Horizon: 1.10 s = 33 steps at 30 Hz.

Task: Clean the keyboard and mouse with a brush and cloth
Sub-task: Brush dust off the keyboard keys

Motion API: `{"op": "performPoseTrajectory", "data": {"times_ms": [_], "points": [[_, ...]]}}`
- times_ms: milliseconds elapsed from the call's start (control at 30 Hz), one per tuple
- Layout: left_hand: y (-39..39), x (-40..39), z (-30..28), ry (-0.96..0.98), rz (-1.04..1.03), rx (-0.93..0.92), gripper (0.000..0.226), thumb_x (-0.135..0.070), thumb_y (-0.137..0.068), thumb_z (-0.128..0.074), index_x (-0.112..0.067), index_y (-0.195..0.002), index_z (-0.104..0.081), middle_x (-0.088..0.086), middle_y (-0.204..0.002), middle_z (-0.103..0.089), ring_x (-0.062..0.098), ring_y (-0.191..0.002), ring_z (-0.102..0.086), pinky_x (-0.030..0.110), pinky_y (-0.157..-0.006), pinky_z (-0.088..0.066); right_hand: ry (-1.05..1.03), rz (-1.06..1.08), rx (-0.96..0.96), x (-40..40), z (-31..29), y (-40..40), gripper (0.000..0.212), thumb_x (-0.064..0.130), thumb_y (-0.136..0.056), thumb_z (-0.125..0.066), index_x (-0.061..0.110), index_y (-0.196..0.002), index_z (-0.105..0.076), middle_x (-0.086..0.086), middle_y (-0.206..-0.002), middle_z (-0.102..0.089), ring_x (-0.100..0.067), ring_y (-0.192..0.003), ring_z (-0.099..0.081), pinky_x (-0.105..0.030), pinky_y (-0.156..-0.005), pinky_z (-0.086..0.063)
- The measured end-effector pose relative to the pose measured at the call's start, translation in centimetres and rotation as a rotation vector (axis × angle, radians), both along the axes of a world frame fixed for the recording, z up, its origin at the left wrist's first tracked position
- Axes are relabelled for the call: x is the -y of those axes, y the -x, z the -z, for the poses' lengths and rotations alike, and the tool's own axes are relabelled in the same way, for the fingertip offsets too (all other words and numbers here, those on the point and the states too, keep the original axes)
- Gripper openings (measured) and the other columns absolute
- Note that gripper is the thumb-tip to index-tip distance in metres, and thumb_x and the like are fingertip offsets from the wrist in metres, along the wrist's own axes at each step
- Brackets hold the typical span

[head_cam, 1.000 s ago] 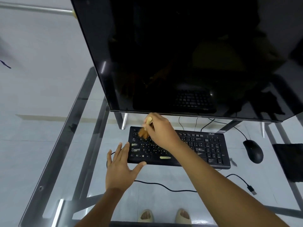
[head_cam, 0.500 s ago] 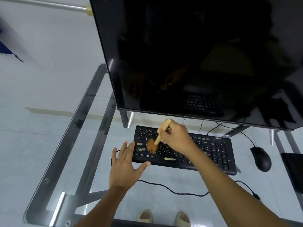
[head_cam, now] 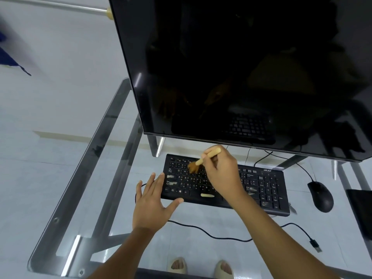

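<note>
A black keyboard (head_cam: pixel 261 186) lies on a glass desk (head_cam: pixel 96 158) under a large dark monitor. My right hand (head_cam: pixel 223 174) grips a small brush (head_cam: pixel 201 161) by its pale wooden handle, with the brown bristles touching the upper left keys. My left hand (head_cam: pixel 151 204) rests flat with spread fingers at the keyboard's front left corner, thumb against its front edge. A black mouse (head_cam: pixel 320 196) sits on the desk to the right of the keyboard. No cloth is clearly visible.
The monitor (head_cam: pixel 241 67) overhangs the keyboard's back edge. A loose black cable (head_cam: pixel 221 237) with a USB plug trails across the glass in front of the keyboard. A dark flat object (head_cam: pixel 362 210) lies at the right edge. My feet show through the glass below.
The brush has swept back up from the middle left keys toward the upper left rows. My left hand has stayed at the keyboard's corner. The camera shifted slightly.
</note>
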<state>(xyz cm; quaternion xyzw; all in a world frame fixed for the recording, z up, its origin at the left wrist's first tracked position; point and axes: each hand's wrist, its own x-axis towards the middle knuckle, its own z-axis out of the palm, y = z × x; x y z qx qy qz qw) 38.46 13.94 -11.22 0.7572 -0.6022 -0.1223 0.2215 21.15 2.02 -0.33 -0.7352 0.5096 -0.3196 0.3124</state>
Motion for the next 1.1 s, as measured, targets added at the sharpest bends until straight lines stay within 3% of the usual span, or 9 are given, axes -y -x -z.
{"op": "performPoseTrajectory", "data": {"times_ms": [133,267,333,467,600,733,833,967,1100], "points": [[-0.2,-0.1,0.4,-0.014,0.005,0.010,0.091,-0.080,-0.079,-0.043,-0.020,-0.146,-0.032,-0.004,-0.151,-0.039,0.009,-0.146,-0.014,0.048,-0.119,-0.009,-0.143,-0.151,-0.194,-0.2,-0.4,0.1,0.012,0.025,-0.095,-0.058,0.014,-0.089,-0.059,0.008,-0.067,-0.063,0.001,-0.054,-0.061,-0.014,-0.047,-0.045],[0.0,-0.1,0.3,-0.005,0.008,0.006,0.092,-0.081,-0.079,-0.043,-0.020,-0.146,-0.032,-0.003,-0.149,-0.040,0.010,-0.146,-0.016,0.048,-0.119,-0.009,-0.030,0.096,0.032,1.2,-0.6,2.1,0.006,0.010,-0.094,-0.057,0.013,-0.090,-0.058,0.008,-0.074,-0.067,-0.004,-0.069,-0.067,-0.015,-0.061,-0.051],[-0.2,-0.2,0.4,-0.009,0.003,0.018,0.092,-0.081,-0.078,-0.042,-0.021,-0.146,-0.031,-0.002,-0.149,-0.041,0.011,-0.146,-0.017,0.048,-0.120,-0.009,-0.206,-0.003,-0.026,1.0,-0.5,2.0,0.006,0.014,-0.095,-0.056,0.015,-0.089,-0.058,0.008,-0.071,-0.069,-0.012,-0.065,-0.067,-0.028,-0.060,-0.056],[0.0,-0.2,0.2,-0.005,-0.002,0.013,0.091,-0.080,-0.078,-0.044,-0.021,-0.146,-0.032,0.000,-0.150,-0.040,0.012,-0.146,-0.017,0.047,-0.120,-0.007,-0.026,0.066,-0.068,1.0,-0.2,2.7,0.007,0.013,-0.096,-0.054,0.014,-0.089,-0.056,0.012,-0.072,-0.066,0.002,-0.063,-0.064,-0.015,-0.059,-0.050],[0.1,0.0,0.2,0.018,-0.010,0.021,0.091,-0.078,-0.078,-0.046,-0.018,-0.145,-0.035,0.002,-0.149,-0.041,0.011,-0.145,-0.018,0.046,-0.120,-0.008,-0.166,-0.001,-0.071,1.1,-0.4,2.8,0.005,0.016,-0.095,-0.057,0.016,-0.089,-0.058,0.011,-0.068,-0.069,-0.012,-0.061,-0.066,-0.031,-0.056,-0.055],[0.1,0.0,0.2,0.006,0.002,0.029,0.091,-0.079,-0.078,-0.046,-0.017,-0.144,-0.035,0.003,-0.147,-0.044,0.013,-0.145,-0.021,0.048,-0.120,-0.009,0.005,0.091,-0.085,1.2,-0.3,3.6,0.004,0.014,-0.095,-0.056,0.014,-0.091,-0.057,0.008,-0.077,-0.067,-0.006,-0.068,-0.065,-0.025,-0.061,-0.055],[0.1,0.0,0.2,-0.009,0.002,0.036,0.091,-0.079,-0.078,-0.045,-0.017,-0.144,-0.035,0.003,-0.148,-0.043,0.014,-0.145,-0.021,0.047,-0.120,-0.008,-0.176,0.040,-0.062,1.4,-0.5,3.9,0.005,0.012,-0.094,-0.057,0.010,-0.090,-0.060,0.006,-0.069,-0.066,-0.014,-0.062,-0.066,-0.031,-0.056,-0.055],[-0.1,-0.3,0.2,-0.060,0.022,0.034,0.093,-0.080,-0.079,-0.039,-0.018,-0.147,-0.029,0.003,-0.151,-0.038,0.014,-0.146,-0.017,0.047,-0.120,-0.005,-0.043,0.119,-0.158,1.6,-0.4,4.9,0.007,0.016,-0.095,-0.056,0.012,-0.090,-0.058,0.002,-0.077,-0.069,0.000,-0.061,-0.063,-0.013,-0.053,-0.048],[0.3,-0.3,-0.3,-0.020,0.036,0.035,0.094,-0.076,-0.082,-0.037,-0.012,-0.149,-0.025,0.005,-0.154,-0.033,0.016,-0.147,-0.012,0.047,-0.120,0.003,-0.229,0.052,-0.089,1.7,-1.0,5.9,0.005,0.014,-0.093,-0.058,0.016,-0.089,-0.060,-0.002,-0.077,-0.068,-0.016,-0.064,-0.067,-0.033,-0.057,-0.057]]}}
